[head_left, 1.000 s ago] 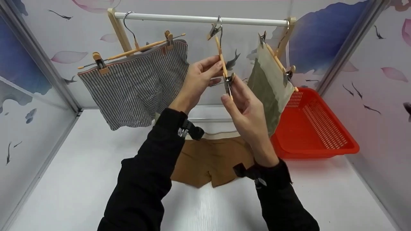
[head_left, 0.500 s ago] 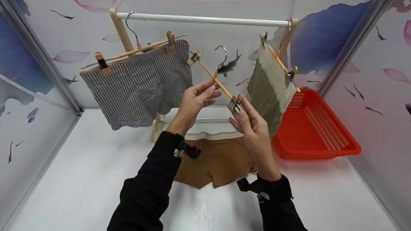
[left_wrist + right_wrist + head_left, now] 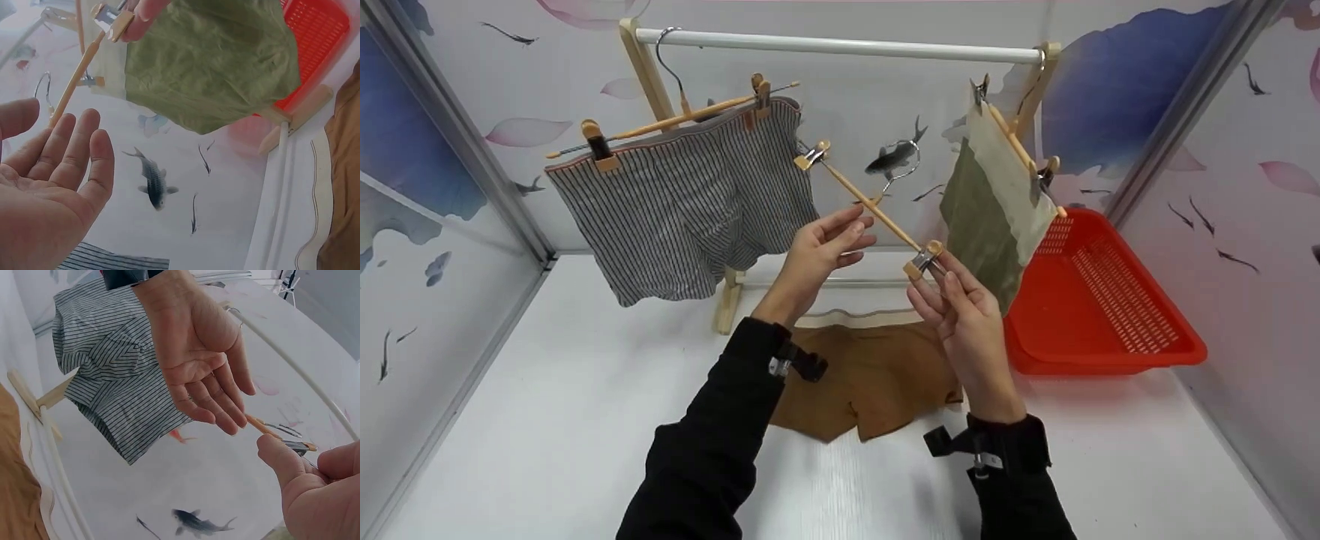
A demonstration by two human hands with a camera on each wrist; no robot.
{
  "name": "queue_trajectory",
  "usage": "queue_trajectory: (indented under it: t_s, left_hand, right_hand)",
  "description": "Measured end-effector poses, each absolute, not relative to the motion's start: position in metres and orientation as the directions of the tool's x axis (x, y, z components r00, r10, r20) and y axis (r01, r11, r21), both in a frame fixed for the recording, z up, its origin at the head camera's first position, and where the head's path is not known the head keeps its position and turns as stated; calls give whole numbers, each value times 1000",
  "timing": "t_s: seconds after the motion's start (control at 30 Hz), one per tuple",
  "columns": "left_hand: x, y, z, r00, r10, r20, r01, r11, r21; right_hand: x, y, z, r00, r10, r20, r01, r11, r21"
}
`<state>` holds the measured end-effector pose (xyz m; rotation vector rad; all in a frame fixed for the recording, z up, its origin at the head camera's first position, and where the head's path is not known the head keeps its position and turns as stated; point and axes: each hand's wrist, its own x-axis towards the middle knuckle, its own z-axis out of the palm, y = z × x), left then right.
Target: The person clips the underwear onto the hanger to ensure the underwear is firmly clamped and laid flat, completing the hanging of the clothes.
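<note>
A wooden clip hanger (image 3: 885,217) with two metal-and-wood clips slants in front of me, nothing clipped to it. My right hand (image 3: 975,326) pinches it at its lower right end, by the clip (image 3: 924,259). Just under the middle of the bar is my left hand (image 3: 810,262). In the left wrist view the left hand (image 3: 56,185) has its fingers extended and the thumb apart, the hanger (image 3: 76,76) rising behind the fingertips; whether they touch it I cannot tell. Brown shorts (image 3: 877,375) with a pale waistband lie flat on the white table below.
A rack with a white rail (image 3: 832,45) stands ahead. Striped shorts (image 3: 682,195) hang at its left, an olive-green garment (image 3: 990,217) at its right, both on clip hangers. A red plastic basket (image 3: 1099,356) sits at the right. Patterned panels (image 3: 1245,225) wall the sides.
The hanger has come off the rail, down toward me, and turned from nearly upright to slanting, its hook tipping right. The right hand has moved down and right; the left hand has lowered.
</note>
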<state>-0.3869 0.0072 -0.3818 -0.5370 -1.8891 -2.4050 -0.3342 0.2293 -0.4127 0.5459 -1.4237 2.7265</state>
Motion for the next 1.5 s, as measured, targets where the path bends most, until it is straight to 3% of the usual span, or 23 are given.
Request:
queue_trajectory:
  t_s: [0.5,0.87,1.27,1.5]
  left_hand:
    - [-386,-49,-384,-961,-72,267,277,-261,925]
    - [-379,-78,-393,-971,38,236,209,-348,914]
    - [-379,-90,-426,-996,-9,88,89,-74,993]
    - [-384,-92,-439,-999,-14,-28,-28,-21,999]
  right_hand:
    - [-336,246,-416,-952,-193,236,-88,-567,-819]
    - [-362,262,-406,-958,-238,159,-42,-430,-902]
    - [-388,249,-432,-979,-204,3,63,-317,-946]
    - [-395,239,-449,-983,-175,-53,92,-225,-970]
